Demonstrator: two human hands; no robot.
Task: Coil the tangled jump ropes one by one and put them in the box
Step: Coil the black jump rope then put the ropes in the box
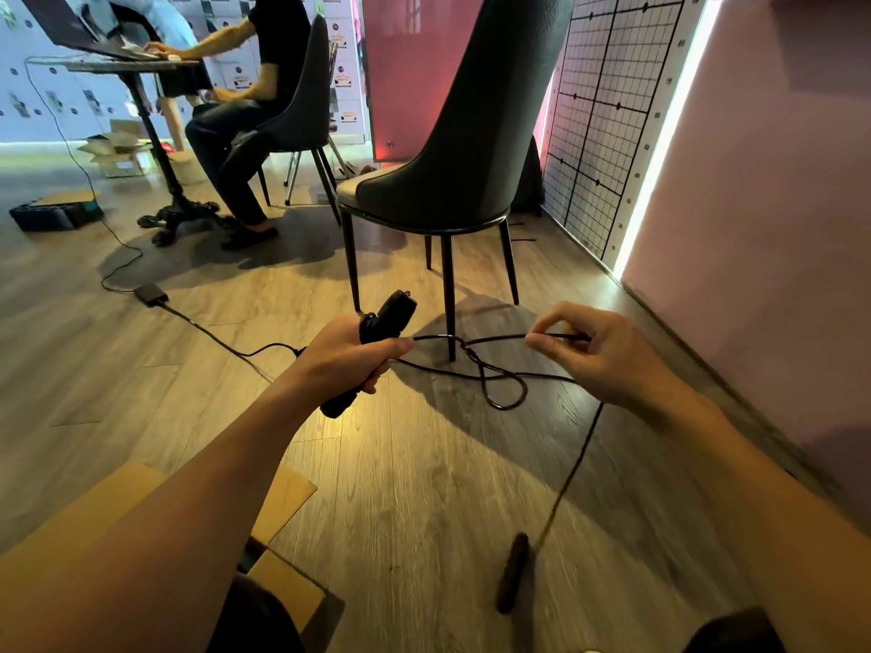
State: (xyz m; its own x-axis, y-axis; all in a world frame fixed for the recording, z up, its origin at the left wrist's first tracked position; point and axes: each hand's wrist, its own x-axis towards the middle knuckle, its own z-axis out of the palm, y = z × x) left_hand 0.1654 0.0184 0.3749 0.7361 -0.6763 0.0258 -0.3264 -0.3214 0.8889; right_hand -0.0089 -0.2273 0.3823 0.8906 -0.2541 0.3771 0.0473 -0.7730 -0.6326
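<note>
Nearest you, at your lower left, the cardboard box (pixel 290 499) sits with its flaps open; your left forearm crosses over it and hides the inside. To the right, the rope's free handle (pixel 513 572) is blurred low over the floor, and I can't tell whether it hangs or rests there. From it the jump rope (pixel 577 459) runs up to your right hand (pixel 598 353), which pinches the cord between thumb and forefinger.

Your left hand (pixel 349 358) is wrapped around the other handle (pixel 389 315), thumb along the cord where it leaves the grip. Between your hands the cord is drawn fairly straight, but a small knot (pixel 466 345) sits on it and a twisted loop (pixel 504 393) droops below.

So you look to be at the untangling stage of this rope, with coiling not yet begun. The next move calls for slack: bring your hands closer, loosen the knot and feed the loop back through instead of pulling it tight. Mind the chair (pixel 452 157) just beyond, since its front leg stands directly behind the cord. Farther off, a seated person works at a small table (pixel 132 66).
</note>
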